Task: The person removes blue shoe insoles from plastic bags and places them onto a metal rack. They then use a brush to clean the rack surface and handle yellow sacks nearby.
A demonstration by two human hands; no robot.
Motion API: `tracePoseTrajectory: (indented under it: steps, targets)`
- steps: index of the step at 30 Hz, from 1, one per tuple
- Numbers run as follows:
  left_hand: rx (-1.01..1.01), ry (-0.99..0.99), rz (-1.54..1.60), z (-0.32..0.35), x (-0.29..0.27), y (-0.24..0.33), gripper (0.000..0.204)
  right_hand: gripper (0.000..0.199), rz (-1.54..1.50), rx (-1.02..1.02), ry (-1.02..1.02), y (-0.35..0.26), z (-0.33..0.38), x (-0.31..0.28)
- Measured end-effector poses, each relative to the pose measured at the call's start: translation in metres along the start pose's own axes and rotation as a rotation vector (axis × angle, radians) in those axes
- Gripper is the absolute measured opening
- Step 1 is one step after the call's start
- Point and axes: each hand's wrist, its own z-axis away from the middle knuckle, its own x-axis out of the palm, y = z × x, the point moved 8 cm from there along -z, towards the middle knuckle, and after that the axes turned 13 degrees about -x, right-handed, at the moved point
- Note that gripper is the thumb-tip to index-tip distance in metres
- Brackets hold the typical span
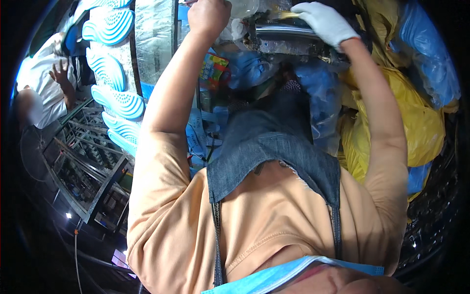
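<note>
My left hand [209, 18], bare, is at the top edge with its fingers curled in. What they hold, if anything, is hidden. A white knitted glove covers my right hand [325, 23], whose fingers close on a small brush [288, 15] with a yellowish end pointing left. Just below the brush runs a shiny metal bar [286, 32] on a dark, stained bench or box. Clear plastic [243, 9] lies between the two hands. Left of my left arm, light-blue shoe soles [108, 27] with patterned grooves lie in a row along a belt.
Big yellow bags [416, 115] and blue plastic bags [423, 41] crowd my right side. A co-worker in a white top [49, 73] is at the far left, one hand raised, beside a dark metal rack [85, 161]. Blue plastic [318, 93] surrounds my legs.
</note>
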Motion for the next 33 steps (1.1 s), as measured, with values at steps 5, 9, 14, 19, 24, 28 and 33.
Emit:
tracePoseTrajectory:
  steps: [5, 9, 14, 19, 24, 28, 33]
  targets:
    - [0.014, -0.065, -0.047, 0.005, 0.000, 0.010, 0.040, 0.033, -0.047, -0.008, -0.028, 0.076, 0.049, 0.001]
    - [0.031, -0.068, -0.027, 0.004, 0.008, 0.017, 0.042, 0.036, -0.249, 0.038, -0.082, 0.017, 0.004, -0.001]
    - [0.045, -0.089, -0.001, 0.001, 0.005, 0.019, 0.041, 0.034, -0.159, 0.085, -0.112, 0.036, 0.019, -0.024]
    - [0.041, -0.044, -0.185, 0.001, -0.001, 0.035, 0.041, 0.028, -0.216, -0.052, -0.089, 0.027, -0.004, -0.015]
    - [0.047, -0.143, -0.142, -0.002, -0.003, 0.036, 0.041, 0.025, -0.328, 0.159, 0.151, 0.001, 0.019, -0.049]
    - [0.151, -0.164, -0.196, -0.006, 0.016, 0.043, 0.050, 0.027, -0.273, 0.021, 0.415, -0.023, 0.043, -0.081]
    - [0.150, -0.213, 0.092, -0.027, 0.059, -0.012, 0.048, 0.023, 0.020, 0.258, 0.217, -0.048, -0.015, -0.053]
